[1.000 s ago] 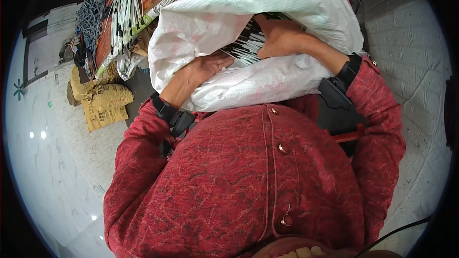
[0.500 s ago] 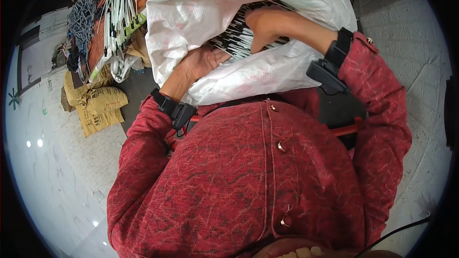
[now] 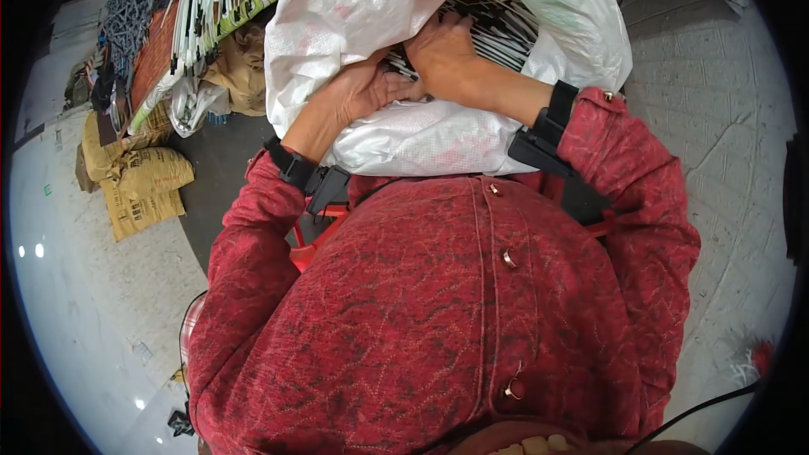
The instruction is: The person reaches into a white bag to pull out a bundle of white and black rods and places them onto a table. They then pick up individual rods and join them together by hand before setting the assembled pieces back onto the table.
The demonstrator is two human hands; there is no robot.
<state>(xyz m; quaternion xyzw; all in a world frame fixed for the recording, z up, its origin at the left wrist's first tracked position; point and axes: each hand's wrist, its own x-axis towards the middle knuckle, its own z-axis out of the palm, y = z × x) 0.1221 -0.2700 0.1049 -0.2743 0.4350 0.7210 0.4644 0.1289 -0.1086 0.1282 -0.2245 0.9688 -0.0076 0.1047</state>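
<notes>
A white woven sack (image 3: 438, 147) lies open in front of my body, its mouth facing me. Inside are many thin white rods with black ends (image 3: 501, 34). My left hand (image 3: 366, 93) rests at the sack's near left lip, palm turned up and fingers stretched toward the rods. Reaching deeper into the mouth, my right hand (image 3: 442, 55) lies over the rods with its back toward me. Its fingers are mostly hidden, so whether it grips any rods cannot be made out. The two hands are close together, nearly touching.
At the upper left, a bundle of white rods with black tips (image 3: 202, 13) hangs over a reddish-brown board edge (image 3: 158, 67). A heap of grey pieces (image 3: 133, 21) lies beside it. Yellow-brown sacks (image 3: 147, 181) sit on the floor at left. A red stool part (image 3: 316, 240) shows beneath me.
My right hand has moved left and farther into the sack, closer to my left hand. More rods show to its right. The view has shifted slightly.
</notes>
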